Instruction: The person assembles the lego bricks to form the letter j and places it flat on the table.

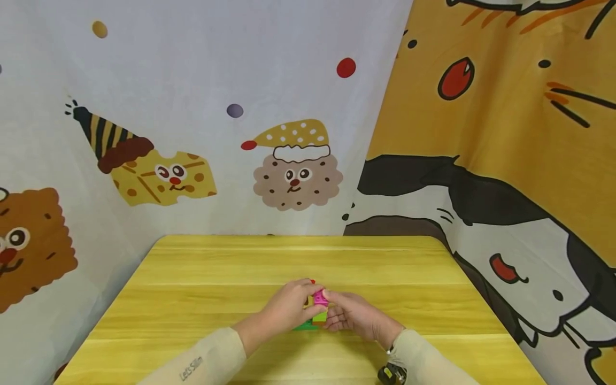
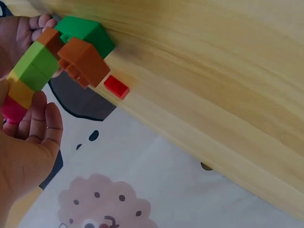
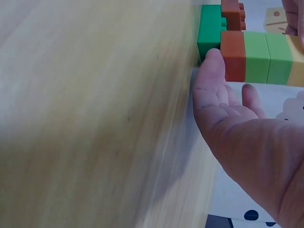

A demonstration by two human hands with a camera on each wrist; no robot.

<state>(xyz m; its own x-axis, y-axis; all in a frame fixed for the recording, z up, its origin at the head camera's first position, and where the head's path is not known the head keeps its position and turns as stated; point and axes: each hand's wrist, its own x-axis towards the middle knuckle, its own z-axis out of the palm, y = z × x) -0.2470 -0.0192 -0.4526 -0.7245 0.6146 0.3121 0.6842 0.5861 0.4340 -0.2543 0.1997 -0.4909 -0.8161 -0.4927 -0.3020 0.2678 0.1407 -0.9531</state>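
A small tower of toy building blocks stands at the middle of the table. It rises from a green base block (image 2: 88, 33) through a brown-orange block (image 3: 232, 56), two light green blocks (image 3: 256, 57) and a yellow block (image 2: 21, 95) to a pink block (image 1: 320, 298) on top. Another orange block (image 2: 88, 59) with studs sits on the green base beside the tower. My left hand (image 1: 289, 307) holds the tower near its top, thumb and fingers about the yellow and pink blocks. My right hand (image 1: 358, 315) grips the pink block, its thumb against it; its lower fingers lie beside the tower.
A loose red brick (image 2: 116, 87) lies on the wooden table (image 1: 207, 278) beyond the tower. Cartoon-printed cloth (image 1: 192, 64) hangs behind the table and along its sides. A dark strap device (image 1: 392, 373) is at my right wrist.
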